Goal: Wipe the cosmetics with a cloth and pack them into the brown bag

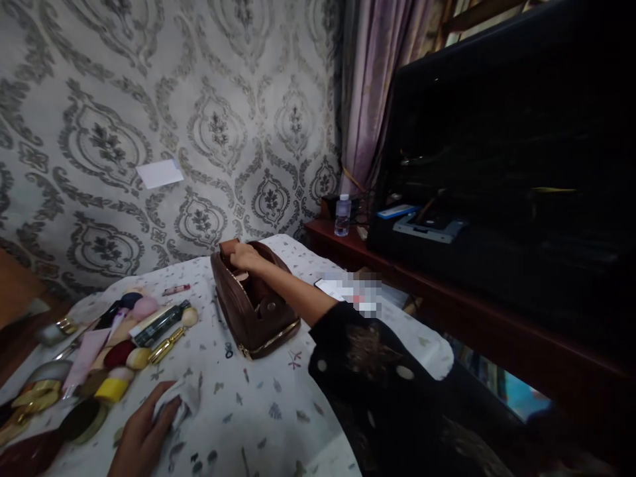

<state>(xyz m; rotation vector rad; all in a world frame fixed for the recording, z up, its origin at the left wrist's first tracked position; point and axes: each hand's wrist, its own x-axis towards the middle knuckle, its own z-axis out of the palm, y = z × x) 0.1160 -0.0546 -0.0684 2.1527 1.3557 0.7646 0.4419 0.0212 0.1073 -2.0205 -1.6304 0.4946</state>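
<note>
The brown bag [251, 311] stands on the counter [238, 424], which is spread with a white printed cloth, its gold zipper to the near side. The right hand [244, 257] is at the far left part of its open mouth, palm down with the fingers bent over beside a tan flap [229, 247]; whether they pinch anything is unclear. A small pinkish-brown item [241, 277] shows inside, just nearer than this hand. The right forearm crosses the bag's right side and hides part of the opening.

The left hand [145, 429], near and left of the bag, pinches a crumpled white cloth [183, 399] between thumb and fingers. Left of the bag lies a crowded spread of tubes, jars and sponges, with a gold tube [166, 345], a dark green tube [161, 323] and a yellow jar [113, 389]; a lip gloss [176, 289] lies apart, farther away. Right of the bag is a phone [328, 287], partly blurred out. A water bottle [342, 216] stands far right on a red-brown shelf [328, 237].
</note>
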